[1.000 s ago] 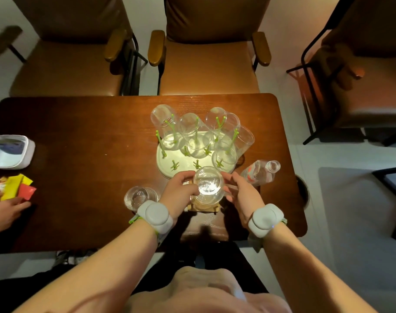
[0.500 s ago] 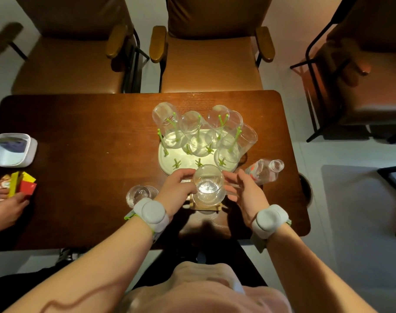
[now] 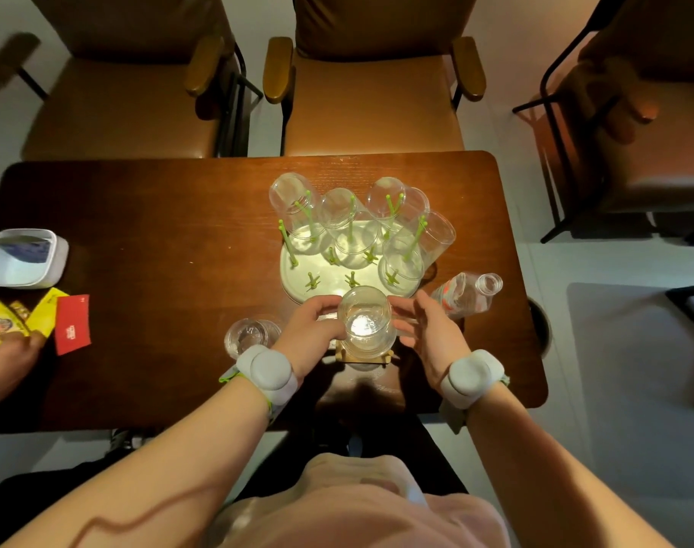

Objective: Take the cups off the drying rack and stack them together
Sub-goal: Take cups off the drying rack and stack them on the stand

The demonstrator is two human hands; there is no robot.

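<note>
**Head view: stack held between both hands, rack straight ahead**

The head camera looks down on a dark wooden table. At its near middle a stack of clear cups stands upright, mouth up, on a small wooden stand. The left hand is wrapped against the stack's left wall, fingers curled and touching it. The right hand is spread on the other side, fingers loose and just beside the wall; whether it actually touches cannot be told. The two hands are apart, with the stack between them.

Directly beyond the stack, just beside the fingertips, lies the round drying rack with green pegs. Several clear cups hang upside down on the pegs at its far and right side, long axes tilted outward; the near pegs are bare. The closest loaded cup sits on the right side of the rack, so the right hand looks the nearer one for the next pick, reaching forward and a little right, then lifting along the peg's lean.

A single clear cup stands on the table just left of the left wrist. A plastic bottle lies on its side to the right of the rack, near the right hand's likely path.
</note>
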